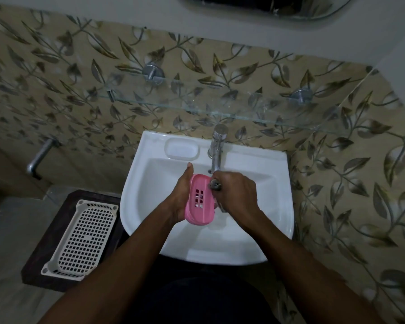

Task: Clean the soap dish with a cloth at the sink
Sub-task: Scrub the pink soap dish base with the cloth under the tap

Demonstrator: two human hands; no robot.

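A pink plastic soap dish (199,202) with slots in its base is held over the white sink (150,183), tilted on its side. My left hand (181,195) grips it from the left, thumb up along its edge. My right hand (237,195) is closed around a small dark grey cloth (215,184), which is pressed against the dish's right rim. Most of the cloth is hidden inside the fist; a bit sticks out below. Both hands are just below the chrome tap (216,148).
A moulded soap recess (181,148) sits on the sink's back ledge. A glass shelf (220,108) juts out above the tap. Left of the sink, a white perforated basket (82,237) rests on a dark stool (35,274). A metal wall spout (39,157) is at far left.
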